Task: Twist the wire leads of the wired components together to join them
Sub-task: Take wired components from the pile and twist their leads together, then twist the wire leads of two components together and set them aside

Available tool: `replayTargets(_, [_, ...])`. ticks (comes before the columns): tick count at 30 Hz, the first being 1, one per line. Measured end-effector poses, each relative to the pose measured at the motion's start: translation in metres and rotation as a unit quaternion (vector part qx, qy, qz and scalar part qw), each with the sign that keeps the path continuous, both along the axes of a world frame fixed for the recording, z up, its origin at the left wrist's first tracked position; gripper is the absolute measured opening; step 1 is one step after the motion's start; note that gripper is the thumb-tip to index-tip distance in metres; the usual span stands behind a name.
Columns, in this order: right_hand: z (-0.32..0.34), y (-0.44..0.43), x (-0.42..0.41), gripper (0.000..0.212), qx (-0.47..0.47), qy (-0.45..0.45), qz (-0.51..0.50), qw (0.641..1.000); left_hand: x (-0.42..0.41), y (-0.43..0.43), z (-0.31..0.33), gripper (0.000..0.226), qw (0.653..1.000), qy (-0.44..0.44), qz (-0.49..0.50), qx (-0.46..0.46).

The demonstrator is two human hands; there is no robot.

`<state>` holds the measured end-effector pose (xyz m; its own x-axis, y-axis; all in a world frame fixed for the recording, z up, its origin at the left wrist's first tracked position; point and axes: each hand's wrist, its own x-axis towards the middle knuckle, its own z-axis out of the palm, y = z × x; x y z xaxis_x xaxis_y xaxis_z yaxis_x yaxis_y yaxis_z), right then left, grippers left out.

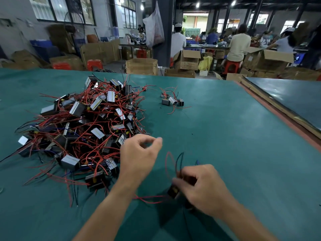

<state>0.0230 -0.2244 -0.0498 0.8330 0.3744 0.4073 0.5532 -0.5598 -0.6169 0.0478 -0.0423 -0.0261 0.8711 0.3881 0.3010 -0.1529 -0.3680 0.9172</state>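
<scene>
A big heap of small black wired components (83, 129) with silver tops and red and black leads lies at the left of the green table (225, 136). My right hand (201, 186) grips one black component (173, 191) close to the near edge. Its red and black leads (173, 162) loop upward, and further red leads (149, 200) trail left on the table. My left hand (139, 153) hovers at the heap's right edge with its fingers loosely curled. I see nothing between them, though the fingertips are blurred.
A small cluster of components (172, 100) with joined leads lies further back, right of the heap. A second dark tabletop (295, 101) adjoins at the right behind a raised orange-brown edge. Beyond the table are cardboard boxes, red stools and seated people.
</scene>
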Motion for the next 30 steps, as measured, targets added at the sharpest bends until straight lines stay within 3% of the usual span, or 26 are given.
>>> replayTargets(2, [0.011,-0.019,0.013,0.031,0.031,-0.046,-0.114,0.992,0.005,0.015,0.001,0.014,0.998,0.025,0.054,-0.032])
replayTargets(4, [0.025,-0.046,0.028,0.025,0.081,-0.091,-0.274,0.954,0.008,0.023,0.000,0.006,0.994,0.062,0.087,-0.024])
replayTargets(6, [0.037,-0.068,0.037,0.016,0.165,-0.113,-0.398,0.895,0.007,0.025,-0.002,0.008,0.989,0.081,0.106,0.062])
replayTargets(9, [0.042,-0.080,0.037,0.044,0.270,-0.107,-0.445,0.847,0.005,0.028,-0.007,0.027,0.972,0.097,0.117,0.178])
replayTargets(12, [0.036,-0.067,0.033,0.035,0.271,-0.093,-0.370,0.884,0.006,0.032,-0.010,0.028,0.950,0.172,0.114,0.234])
replayTargets(15, [0.021,-0.047,0.031,0.024,0.193,-0.020,-0.242,0.951,0.005,0.031,-0.014,0.018,0.940,0.181,0.102,0.269])
replayTargets(17, [0.011,-0.040,0.031,0.022,0.124,0.027,-0.183,0.975,0.005,0.031,-0.015,0.012,0.940,0.177,0.099,0.274])
replayTargets(21, [0.000,-0.037,0.032,0.018,0.046,0.118,-0.118,0.985,0.005,0.033,-0.015,0.015,0.937,0.175,0.113,0.280])
replayTargets(26, [0.000,-0.036,0.032,0.020,0.029,0.115,-0.112,0.987,0.005,0.027,-0.024,0.024,0.916,0.135,0.119,0.359])
replayTargets(30, [0.000,-0.035,0.030,0.022,0.014,0.123,-0.105,0.987,0.007,0.025,-0.027,0.021,0.913,0.123,0.122,0.370])
